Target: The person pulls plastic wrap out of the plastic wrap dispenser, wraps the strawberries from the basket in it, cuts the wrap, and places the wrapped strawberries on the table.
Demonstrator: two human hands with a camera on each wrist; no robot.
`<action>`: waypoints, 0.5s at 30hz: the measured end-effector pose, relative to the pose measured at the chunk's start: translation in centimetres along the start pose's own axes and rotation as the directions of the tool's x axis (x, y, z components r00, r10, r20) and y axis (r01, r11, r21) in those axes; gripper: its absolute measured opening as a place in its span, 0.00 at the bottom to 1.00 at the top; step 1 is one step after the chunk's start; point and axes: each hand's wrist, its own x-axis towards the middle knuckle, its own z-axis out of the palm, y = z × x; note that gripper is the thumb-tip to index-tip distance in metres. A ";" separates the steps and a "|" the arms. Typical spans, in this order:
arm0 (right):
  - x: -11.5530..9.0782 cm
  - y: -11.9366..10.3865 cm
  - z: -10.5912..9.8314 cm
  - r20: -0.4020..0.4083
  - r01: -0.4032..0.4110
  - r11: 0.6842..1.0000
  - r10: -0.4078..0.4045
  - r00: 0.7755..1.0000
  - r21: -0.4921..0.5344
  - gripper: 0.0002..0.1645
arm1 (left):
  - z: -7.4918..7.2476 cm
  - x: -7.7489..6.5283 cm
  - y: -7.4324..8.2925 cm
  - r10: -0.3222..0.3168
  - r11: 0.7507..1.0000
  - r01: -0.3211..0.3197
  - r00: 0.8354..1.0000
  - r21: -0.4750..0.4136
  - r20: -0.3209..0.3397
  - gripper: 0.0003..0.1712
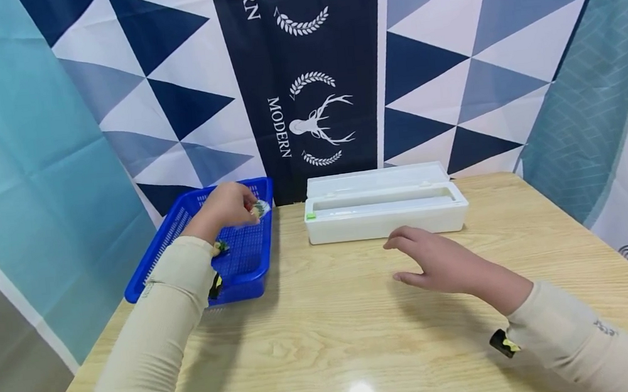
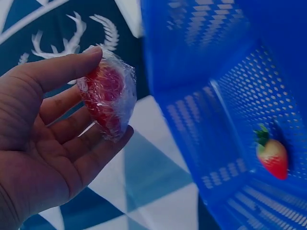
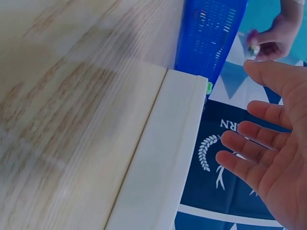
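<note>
My left hand point(image 1: 225, 206) is above the blue plastic basket point(image 1: 251, 288), pinching a strawberry wrapped in clear plastic film point(image 2: 108, 96) between thumb and fingers. In the left wrist view, an unwrapped strawberry point(image 2: 273, 159) with a green leafy top lies inside the basket. My right hand point(image 1: 440, 263) hovers over the table with relaxed, spread fingers and holds nothing. Just beyond it is a long white film dispenser box point(image 1: 387, 225), its lid raised. A small green piece point(image 1: 311, 216) sits at the box's left end.
The light wooden table point(image 1: 326, 321) spreads out in front of the basket and box. A patterned cloth with triangles and deer heads point(image 1: 314, 76) hangs behind its far edge. Blue-green cloth point(image 1: 32, 154) covers the left side.
</note>
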 end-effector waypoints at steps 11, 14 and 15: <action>-0.2 0.1 0.3 0.023 -0.008 1.000 0.008 1.000 0.000 0.29 | 1.0 3.5 -3.1 -0.148 0.988 0.144 0.983 0.048 0.108 0.17; -0.3 0.2 0.4 0.032 -0.019 1.000 0.019 0.999 0.006 0.29 | 1.4 4.6 -4.1 -0.172 0.985 0.170 0.977 0.027 0.127 0.12; -0.3 0.2 0.4 0.036 -0.025 1.000 0.024 0.999 0.008 0.28 | 1.6 4.8 -4.4 -0.187 0.982 0.187 0.973 0.012 0.135 0.11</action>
